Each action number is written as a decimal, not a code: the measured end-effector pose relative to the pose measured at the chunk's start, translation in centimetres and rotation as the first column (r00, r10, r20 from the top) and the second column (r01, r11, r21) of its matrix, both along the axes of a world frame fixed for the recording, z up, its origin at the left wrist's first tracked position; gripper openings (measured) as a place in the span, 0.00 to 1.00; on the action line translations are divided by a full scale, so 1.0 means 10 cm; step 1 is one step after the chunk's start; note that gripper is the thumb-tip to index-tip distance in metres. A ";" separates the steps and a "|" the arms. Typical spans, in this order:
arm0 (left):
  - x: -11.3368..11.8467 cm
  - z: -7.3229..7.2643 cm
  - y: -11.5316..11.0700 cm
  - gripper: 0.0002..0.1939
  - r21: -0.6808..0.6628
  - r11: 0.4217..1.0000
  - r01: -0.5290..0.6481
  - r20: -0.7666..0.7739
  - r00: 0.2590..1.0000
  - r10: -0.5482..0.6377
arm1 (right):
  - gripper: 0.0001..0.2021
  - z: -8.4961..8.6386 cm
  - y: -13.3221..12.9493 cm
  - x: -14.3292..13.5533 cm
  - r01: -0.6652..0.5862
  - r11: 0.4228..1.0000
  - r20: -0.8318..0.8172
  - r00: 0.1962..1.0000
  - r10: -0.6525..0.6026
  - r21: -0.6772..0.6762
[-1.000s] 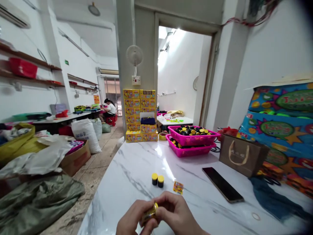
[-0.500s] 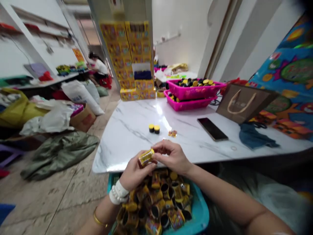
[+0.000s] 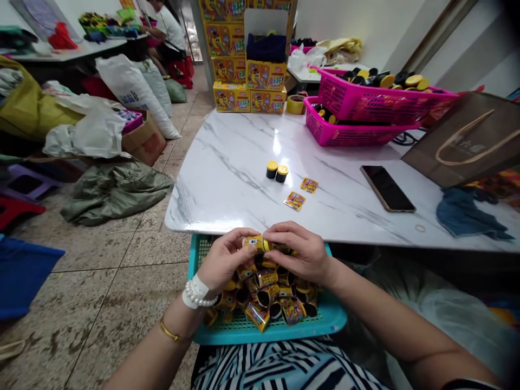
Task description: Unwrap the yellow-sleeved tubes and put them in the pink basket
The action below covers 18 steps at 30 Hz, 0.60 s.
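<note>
My left hand (image 3: 223, 260), closed, grips a small canister (image 3: 254, 243) with a yellow printed label, lying nearly level above the basket's far side. The fingers of my right hand (image 3: 306, 253) are closed at the canister's yellow right end. Below both hands, a teal basket (image 3: 268, 338) holds many similar canisters, several with dark open mouths. On the marbled table (image 3: 227, 179) beyond, two black canisters (image 3: 272, 170) with yellow lids stand upright side by side. Near them lie two small printed packets (image 3: 294, 201), one slightly behind the other.
Stacked pink baskets (image 3: 365, 132) of black and yellow pieces stand at the table's back right. A phone (image 3: 388, 188), a paper bag (image 3: 459, 141) and blue cloth (image 3: 471, 214) lie to the right. Yellow boxes (image 3: 231, 97) are stacked at the back. A person (image 3: 168, 30) sits far left.
The canister has turned from tilted to nearly level between my hands. My view has tipped downward, bringing my lap and the basket's near rim into sight.
</note>
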<state>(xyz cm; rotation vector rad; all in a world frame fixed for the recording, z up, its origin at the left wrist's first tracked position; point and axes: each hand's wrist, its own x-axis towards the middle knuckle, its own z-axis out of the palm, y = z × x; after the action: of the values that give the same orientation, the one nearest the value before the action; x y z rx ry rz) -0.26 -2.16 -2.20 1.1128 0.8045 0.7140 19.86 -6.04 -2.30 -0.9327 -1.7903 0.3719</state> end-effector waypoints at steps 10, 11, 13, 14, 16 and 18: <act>0.02 0.23 -0.07 0.13 0.798 0.590 0.122 -0.208 0.975 0.079 | 0.16 -0.03 -0.06 -0.11 -0.502 0.548 -0.717 0.628 -0.302 -0.669; 0.01 0.24 -0.04 0.13 0.801 0.579 0.152 -0.220 0.974 0.049 | 0.16 -0.02 -0.06 -0.11 -0.534 0.517 -0.728 0.611 -0.311 -0.669; -0.01 0.22 0.00 0.12 0.771 0.611 0.181 -0.233 0.973 0.006 | 0.16 -0.02 -0.07 -0.12 -0.553 0.498 -0.729 0.621 -0.290 -0.669; -0.02 0.20 0.01 0.12 0.727 0.665 0.173 -0.222 0.975 -0.011 | 0.16 -0.01 -0.08 -0.12 -0.536 0.519 -0.722 0.639 -0.266 -0.665; -0.03 0.14 -0.01 0.13 0.563 0.821 0.100 -0.141 0.990 -0.025 | 0.15 -0.01 -0.10 -0.14 -0.461 0.617 -0.697 0.687 -0.207 -0.638; -0.02 0.07 -0.06 0.14 0.314 0.949 0.025 -0.027 0.999 -0.017 | 0.18 -0.01 -0.12 -0.14 -0.377 0.727 -0.648 0.752 -0.122 -0.574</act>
<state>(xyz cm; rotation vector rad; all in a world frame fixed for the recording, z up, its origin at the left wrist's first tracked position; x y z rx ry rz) -0.51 -2.77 -1.51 1.4171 0.7128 0.8311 18.51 -7.27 -2.42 -0.9798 -1.0361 1.3624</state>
